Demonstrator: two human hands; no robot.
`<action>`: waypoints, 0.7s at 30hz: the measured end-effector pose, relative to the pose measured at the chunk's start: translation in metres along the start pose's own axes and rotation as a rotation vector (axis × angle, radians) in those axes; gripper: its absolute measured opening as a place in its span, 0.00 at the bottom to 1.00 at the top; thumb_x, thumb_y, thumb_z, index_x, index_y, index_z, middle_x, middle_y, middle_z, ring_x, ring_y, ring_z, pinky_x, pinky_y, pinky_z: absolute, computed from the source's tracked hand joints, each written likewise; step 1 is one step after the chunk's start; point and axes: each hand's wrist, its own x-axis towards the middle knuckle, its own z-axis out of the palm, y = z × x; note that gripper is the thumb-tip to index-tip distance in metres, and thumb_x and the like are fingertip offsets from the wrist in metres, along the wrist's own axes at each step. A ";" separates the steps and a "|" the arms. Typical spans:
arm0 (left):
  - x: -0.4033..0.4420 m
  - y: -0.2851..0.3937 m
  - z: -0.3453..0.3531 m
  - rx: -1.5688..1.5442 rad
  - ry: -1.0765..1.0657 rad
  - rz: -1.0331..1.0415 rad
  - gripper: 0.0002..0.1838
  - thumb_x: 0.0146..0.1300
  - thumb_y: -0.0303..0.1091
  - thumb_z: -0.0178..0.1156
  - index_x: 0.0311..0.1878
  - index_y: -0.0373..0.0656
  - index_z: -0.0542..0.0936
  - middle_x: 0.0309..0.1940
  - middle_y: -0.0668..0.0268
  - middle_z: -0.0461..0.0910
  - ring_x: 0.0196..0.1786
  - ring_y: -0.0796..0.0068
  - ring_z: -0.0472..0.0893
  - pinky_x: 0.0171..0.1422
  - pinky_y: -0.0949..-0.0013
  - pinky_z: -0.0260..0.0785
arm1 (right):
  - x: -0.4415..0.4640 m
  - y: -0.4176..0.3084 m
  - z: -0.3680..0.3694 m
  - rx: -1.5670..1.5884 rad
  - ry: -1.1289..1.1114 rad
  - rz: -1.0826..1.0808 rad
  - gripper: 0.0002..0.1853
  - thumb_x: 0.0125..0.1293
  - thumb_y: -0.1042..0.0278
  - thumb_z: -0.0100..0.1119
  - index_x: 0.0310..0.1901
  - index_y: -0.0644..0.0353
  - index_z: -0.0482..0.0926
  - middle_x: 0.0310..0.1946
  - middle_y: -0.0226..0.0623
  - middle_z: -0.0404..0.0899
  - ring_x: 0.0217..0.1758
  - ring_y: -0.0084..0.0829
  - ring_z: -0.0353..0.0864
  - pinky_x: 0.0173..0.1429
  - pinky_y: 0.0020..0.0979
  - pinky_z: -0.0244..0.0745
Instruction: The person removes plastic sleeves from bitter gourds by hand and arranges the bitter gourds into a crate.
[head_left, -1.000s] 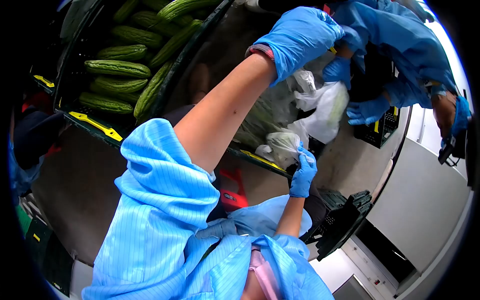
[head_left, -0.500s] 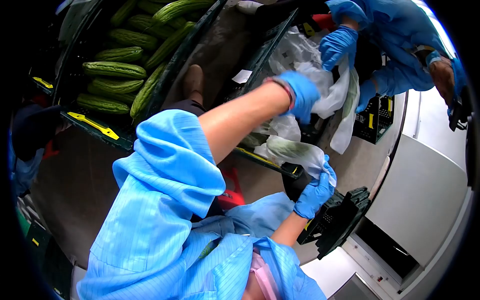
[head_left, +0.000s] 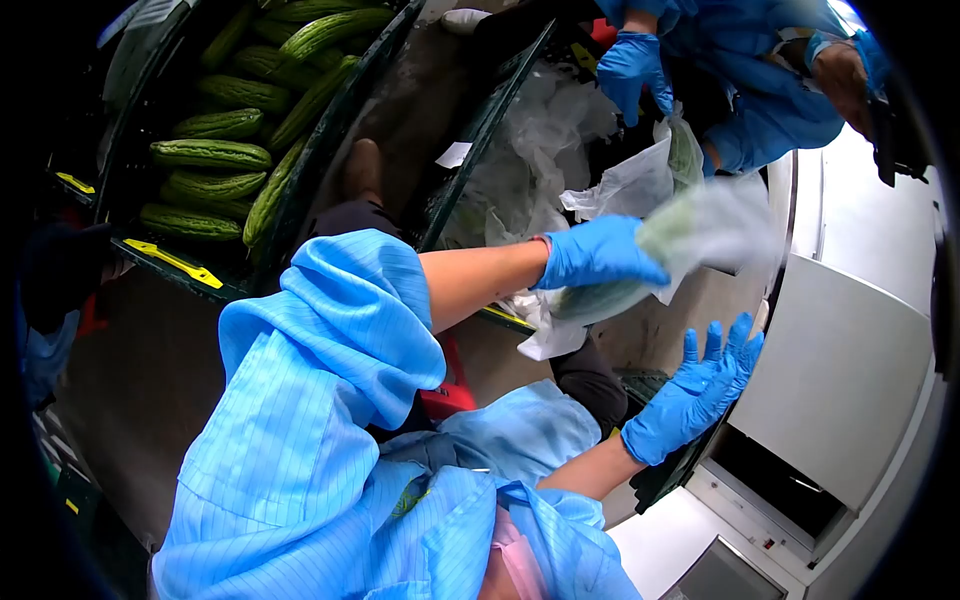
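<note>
A long green gourd in filmy white wrapping [head_left: 600, 300] was held pretty much mid-air by the blue-gloved left hand [head_left: 605, 255], its fingers pressed together over it; thumb placement can't be told, and the wrapping's far end was badly blurred. The blue-gloved right hand [head_left: 695, 390] was held up just beside it, fingers spread wide, nothing gripped. Another wrapped gourd [head_left: 685, 155] was seen below a co-worker's blue-gloved hand [head_left: 635, 75]. Crumpled translucent wrapping [head_left: 550, 125] was piled in a dark plastic crate [head_left: 485, 150], and ridged green gourds [head_left: 210, 154] were stacked in another dark crate [head_left: 335, 125] off left.
</note>
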 end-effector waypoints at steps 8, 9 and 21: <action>0.012 0.001 -0.030 -0.703 0.404 0.029 0.26 0.57 0.46 0.68 0.55 0.40 0.79 0.44 0.63 0.81 0.46 0.73 0.79 0.55 0.67 0.70 | -0.049 0.082 0.019 -0.126 -0.218 0.416 0.40 0.62 0.78 0.62 0.74 0.58 0.54 0.70 0.46 0.61 0.68 0.35 0.66 0.71 0.37 0.61; 0.011 0.000 -0.033 -0.784 0.433 0.011 0.26 0.57 0.45 0.68 0.54 0.40 0.79 0.44 0.63 0.81 0.46 0.72 0.79 0.55 0.66 0.71 | -0.056 0.083 0.027 -0.115 -0.275 0.414 0.41 0.62 0.80 0.61 0.75 0.58 0.53 0.71 0.44 0.59 0.68 0.33 0.66 0.70 0.34 0.62; 0.012 -0.006 -0.034 -0.924 0.539 -0.060 0.32 0.59 0.51 0.65 0.60 0.41 0.73 0.49 0.57 0.79 0.51 0.62 0.78 0.62 0.59 0.69 | -0.064 0.066 0.036 -0.407 -0.014 0.374 0.16 0.63 0.75 0.66 0.52 0.65 0.82 0.39 0.31 0.82 0.40 0.21 0.79 0.46 0.22 0.75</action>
